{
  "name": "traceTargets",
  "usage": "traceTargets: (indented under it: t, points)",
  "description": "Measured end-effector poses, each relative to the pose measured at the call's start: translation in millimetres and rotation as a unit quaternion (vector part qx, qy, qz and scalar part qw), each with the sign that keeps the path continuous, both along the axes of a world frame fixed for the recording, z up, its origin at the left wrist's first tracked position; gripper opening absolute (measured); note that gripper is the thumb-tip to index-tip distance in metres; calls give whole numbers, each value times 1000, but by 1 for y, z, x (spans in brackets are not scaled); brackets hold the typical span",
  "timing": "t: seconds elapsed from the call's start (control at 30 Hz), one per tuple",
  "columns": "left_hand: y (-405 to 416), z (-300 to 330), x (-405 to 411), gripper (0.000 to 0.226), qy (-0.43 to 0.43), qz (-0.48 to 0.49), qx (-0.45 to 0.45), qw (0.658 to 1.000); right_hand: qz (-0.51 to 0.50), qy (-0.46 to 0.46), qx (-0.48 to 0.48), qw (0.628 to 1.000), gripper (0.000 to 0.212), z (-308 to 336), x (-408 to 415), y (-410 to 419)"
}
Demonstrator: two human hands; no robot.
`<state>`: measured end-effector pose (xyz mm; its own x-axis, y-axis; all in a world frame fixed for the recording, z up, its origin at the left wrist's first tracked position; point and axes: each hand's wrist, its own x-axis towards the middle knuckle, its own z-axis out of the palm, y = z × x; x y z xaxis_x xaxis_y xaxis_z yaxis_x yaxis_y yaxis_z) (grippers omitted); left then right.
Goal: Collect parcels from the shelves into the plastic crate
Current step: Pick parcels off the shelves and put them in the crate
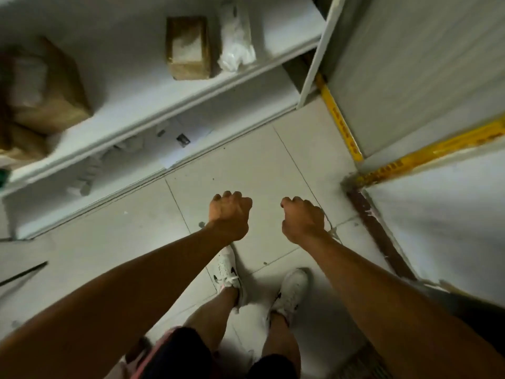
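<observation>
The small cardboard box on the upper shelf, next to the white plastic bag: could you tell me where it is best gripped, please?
Probably across its two long sides, coming from the open shelf front. The small cardboard box lies flat with one short end near the shelf edge; its left side is free, but the white plastic bag crowds its right side.

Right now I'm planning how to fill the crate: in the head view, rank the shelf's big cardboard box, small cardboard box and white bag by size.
1. Big cardboard box
2. Small cardboard box and white bag: they look alike, so unranked.
</observation>
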<state>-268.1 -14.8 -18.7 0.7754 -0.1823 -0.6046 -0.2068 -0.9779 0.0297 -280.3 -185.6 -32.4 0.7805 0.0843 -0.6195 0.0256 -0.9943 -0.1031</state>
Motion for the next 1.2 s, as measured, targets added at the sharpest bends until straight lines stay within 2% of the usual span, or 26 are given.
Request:
traceTargets:
  t: [0.17,0.37,0.57,0.7,0.83,0.93,1.07,1.13,1.2]
  points:
    - [76,7,12,45,-39,135,-34,990,95,-12,-14,995,43,2,55,75]
    - [166,10,-2,49,-18,311,-57,948,142,-23,27,989,41,8,87,174]
    - [245,7,5,53,-46,456,-115,881,147,-18,115,982,43,9,112,263]
    - [298,4,23,56,-130,544,-203,803,100,-26,229,968,39,3,135,319]
    - [348,-1,55,60,-222,589,-255,734,46,-35,365,929,38,-10,169,375]
    - [374,-13,73,63,-262,618,-290,682,10,-56,425,904,42,-26,189,411]
    - [391,-30,97,72,-320,600,-324,658,-40,-102,471,875,57,-50,210,449]
    - [397,-38,107,77,-327,602,-326,652,-72,-73,477,873,73,-51,220,465]
    - [402,-46,112,81,-330,596,-326,655,-52,-30,471,880,82,-50,226,477]
